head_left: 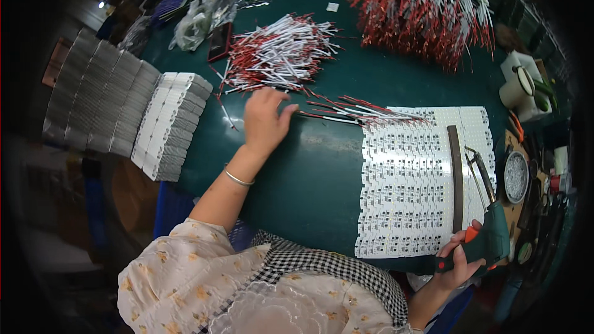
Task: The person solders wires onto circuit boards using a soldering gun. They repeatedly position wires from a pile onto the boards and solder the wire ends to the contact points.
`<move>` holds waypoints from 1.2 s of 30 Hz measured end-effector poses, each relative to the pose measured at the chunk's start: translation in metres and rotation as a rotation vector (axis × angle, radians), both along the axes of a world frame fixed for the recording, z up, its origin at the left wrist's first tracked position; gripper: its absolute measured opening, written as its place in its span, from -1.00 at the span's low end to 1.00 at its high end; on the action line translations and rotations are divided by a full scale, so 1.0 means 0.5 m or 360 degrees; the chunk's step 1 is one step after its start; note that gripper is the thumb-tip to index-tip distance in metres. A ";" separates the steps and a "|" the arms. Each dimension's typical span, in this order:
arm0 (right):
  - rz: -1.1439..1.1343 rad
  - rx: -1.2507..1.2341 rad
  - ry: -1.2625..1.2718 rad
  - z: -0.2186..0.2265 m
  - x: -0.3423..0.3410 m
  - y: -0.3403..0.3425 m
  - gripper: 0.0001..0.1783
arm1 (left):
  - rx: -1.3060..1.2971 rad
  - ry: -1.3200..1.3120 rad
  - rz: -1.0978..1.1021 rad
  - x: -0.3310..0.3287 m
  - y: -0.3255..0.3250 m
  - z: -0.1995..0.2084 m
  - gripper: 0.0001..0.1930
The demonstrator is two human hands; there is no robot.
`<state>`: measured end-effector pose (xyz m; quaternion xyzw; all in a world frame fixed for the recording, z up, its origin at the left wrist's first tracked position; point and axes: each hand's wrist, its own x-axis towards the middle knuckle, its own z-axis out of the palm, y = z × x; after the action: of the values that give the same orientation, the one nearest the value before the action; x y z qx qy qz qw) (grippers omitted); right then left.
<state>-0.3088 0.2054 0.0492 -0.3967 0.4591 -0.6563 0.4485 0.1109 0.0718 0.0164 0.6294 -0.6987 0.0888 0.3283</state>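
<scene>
My left hand (266, 119) reaches to the near edge of a loose pile of red and white wires (281, 52). Its thumb and forefinger are apart, and I see nothing held between them. At the lower right, my right hand (459, 266) is wrapped round the handle of a green soldering gun (495, 232) with an orange trigger. The gun's thin metal tip points away over a white circuit board panel (402, 195) covered with rows of small components. Several wires (352, 111) lie across the panel's far edge, their loose ends stretching left. A dark flat bar (456, 179) rests on the panel.
Stacked white board panels (176, 117) stand at the left. Finished-looking panels with hanging wires (427, 21) occupy the far right. A phone (219, 42) and plastic bags (198, 25) lie far left. A round dish (516, 176) and hand tools sit at the right edge.
</scene>
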 end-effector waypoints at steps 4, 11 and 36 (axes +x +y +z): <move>0.0046 -0.0015 -0.0008 0.008 0.019 0.008 -0.34 | 0.0168 -0.0177 0.0514 0.063 0.015 -0.026 -0.75; 0.0112 -0.0036 0.0092 0.030 0.052 0.039 -0.35 | 0.0718 -0.0006 0.0191 0.113 -0.007 -0.031 -0.82; 0.0135 0.0024 0.0098 0.054 0.089 0.035 -0.35 | 0.0659 0.0028 -0.0347 0.249 0.010 0.022 -0.84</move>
<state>-0.2642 0.2228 0.0760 -0.4322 0.4604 -0.6208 0.4645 0.2355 0.0770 0.0276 0.6049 -0.7629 -0.0979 0.2059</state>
